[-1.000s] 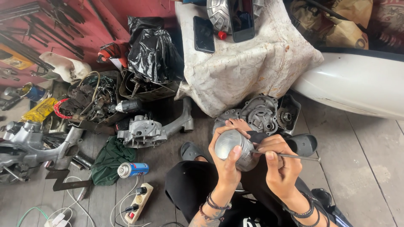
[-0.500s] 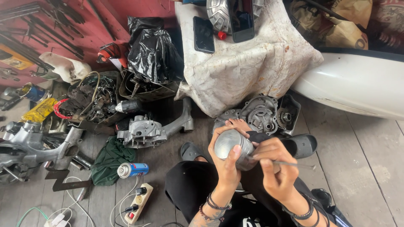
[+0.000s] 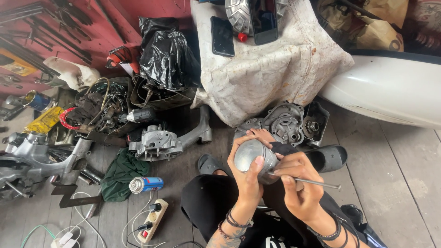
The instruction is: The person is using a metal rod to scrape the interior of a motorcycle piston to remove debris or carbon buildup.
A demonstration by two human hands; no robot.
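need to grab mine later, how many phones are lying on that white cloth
2: one dark phone on the cloth's left part, another phone right of it, leaning on a metal part. More may be hidden.

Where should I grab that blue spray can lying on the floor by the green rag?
Take the spray can around the middle of its blue body, coming straight down from above. It lies on its side on the floorboards, so the round wall faces up with free space on both long sides. The green rag sits close at its upper left and the power strip below.
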